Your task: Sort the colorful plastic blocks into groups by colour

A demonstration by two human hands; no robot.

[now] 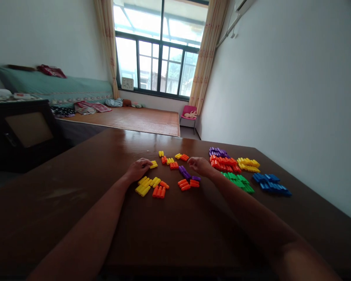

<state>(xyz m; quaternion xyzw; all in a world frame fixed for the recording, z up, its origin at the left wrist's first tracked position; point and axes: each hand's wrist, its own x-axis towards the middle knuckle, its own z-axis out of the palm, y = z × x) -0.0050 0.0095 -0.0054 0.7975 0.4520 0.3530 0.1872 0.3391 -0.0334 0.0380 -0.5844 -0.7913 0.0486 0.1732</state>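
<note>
Presently: five single-colour banks of plastic cylinders [224,163] near the desk's [76,187] far right corner; yellow, orange and purple clusters [158,192] unbanked mid-desk; left hand [138,169], half-curled, at yellow cylinders [153,164]; right hand [201,166], loosely curled, beside purple cylinders [184,172]; either hold unclear.

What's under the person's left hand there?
Yellow pieces show right by the fingertips of the left hand, and brown tabletop shows around it. Whatever lies beneath the palm is covered, so I can't tell.

Bare forearms [89,224] taper toward slimmer wrists [125,181] and bare hands [138,170].
</note>
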